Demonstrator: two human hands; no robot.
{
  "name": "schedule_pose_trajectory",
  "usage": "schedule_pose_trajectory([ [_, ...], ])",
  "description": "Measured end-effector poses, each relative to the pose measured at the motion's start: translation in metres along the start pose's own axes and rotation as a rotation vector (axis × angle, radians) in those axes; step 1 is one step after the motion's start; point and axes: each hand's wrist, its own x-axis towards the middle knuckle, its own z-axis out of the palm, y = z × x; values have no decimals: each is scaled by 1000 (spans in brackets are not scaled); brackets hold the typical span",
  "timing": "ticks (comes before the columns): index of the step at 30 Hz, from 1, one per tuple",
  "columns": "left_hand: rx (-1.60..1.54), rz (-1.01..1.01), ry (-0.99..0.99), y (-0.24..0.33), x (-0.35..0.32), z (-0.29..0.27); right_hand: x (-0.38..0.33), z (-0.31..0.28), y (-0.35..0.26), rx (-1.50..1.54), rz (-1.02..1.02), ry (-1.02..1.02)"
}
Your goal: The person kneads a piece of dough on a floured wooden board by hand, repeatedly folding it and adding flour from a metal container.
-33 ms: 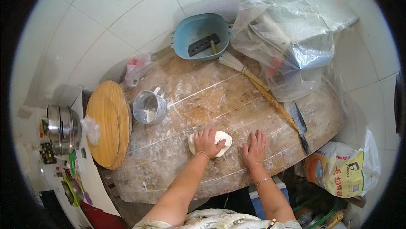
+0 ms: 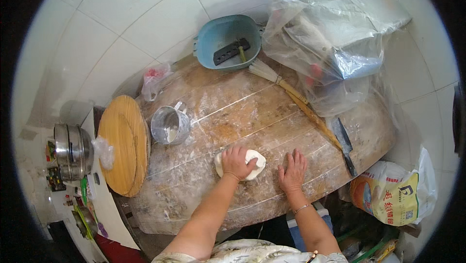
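A white lump of dough (image 2: 254,165) lies on the floury wooden board (image 2: 194,175) in front of me. My left hand (image 2: 236,164) is on top of it, fingers curled over its far side and thumb across its right part, so much of the dough is hidden beneath. To the right, my right hand (image 2: 292,171) rests flat on the board with fingers stretched out, holding nothing. It is apart from the dough. A bracelet circles that wrist.
A metal mug (image 2: 171,126) and round wooden boards (image 2: 119,141) are at left. A blue basin (image 2: 204,44) holds a black slotted tool. A whisk-like brush (image 2: 274,76), rolling pin (image 2: 315,119), cleaver (image 2: 341,136) and plastic-covered box (image 2: 335,30) lie right. A flour sack (image 2: 388,195) stands below the edge.
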Motion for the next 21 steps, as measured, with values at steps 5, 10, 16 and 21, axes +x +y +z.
schedule_pose_trajectory([
  [5, -69, -69, -109, -10, 47, 4, -3, 1, 4, -1, 0, -16],
  [10, -151, -140, -107, -7, 68, -15, 22, -7, -4, 29, -47, 69],
  [16, 65, -224, -248, 76, 39, -39, 17, -1, 9, 5, -63, 114],
  [21, 62, 199, 75, 58, -32, -11, 13, 1, 10, 22, -64, 102],
])
